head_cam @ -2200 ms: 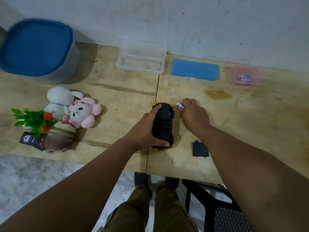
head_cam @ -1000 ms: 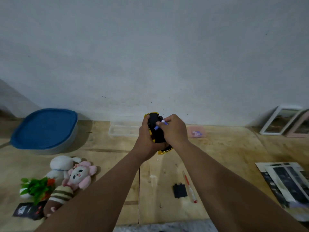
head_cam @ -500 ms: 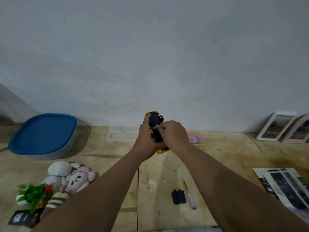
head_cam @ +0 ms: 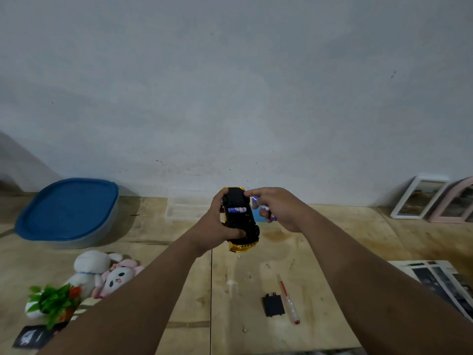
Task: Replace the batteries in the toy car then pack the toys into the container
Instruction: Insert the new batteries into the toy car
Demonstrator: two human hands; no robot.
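Above wooden table (head_cam: 179, 252), before grey wall: left hand (head_cam: 217, 226) gripped upturned toy car (head_cam: 240, 219), one battery (head_cam: 237, 209) seated; right hand (head_cam: 276, 210) pinched, seemingly, another battery (head_cam: 266, 210).

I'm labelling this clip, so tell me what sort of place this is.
Probably a home workspace or hobby corner: a bare plywood table against a plain painted wall, with plush toys lying on it and picture frames leaning at the right.

Dim, flat indoor light; soft shadows; wide-angle edge distortion; slight overall blur.
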